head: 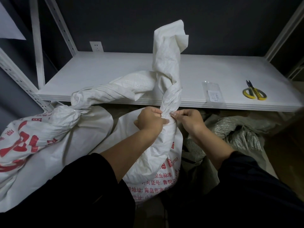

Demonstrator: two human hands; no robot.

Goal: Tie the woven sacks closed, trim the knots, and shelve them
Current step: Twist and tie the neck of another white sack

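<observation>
A white woven sack with red print stands in front of me, its neck twisted and rising upright past the shelf edge. My left hand grips the twisted neck at its base. My right hand pinches the neck from the right at the same height. A second white sack with red print lies to the left, its neck tied with its long tail draped onto the shelf. Yellow-handled scissors lie on the white shelf at the right.
A clear plastic packet with a label lies on the shelf near the front edge. Grey-silver sacks are heaped on the floor at the right. White perforated shelf uprights stand at the left, and a wall socket sits behind the shelf.
</observation>
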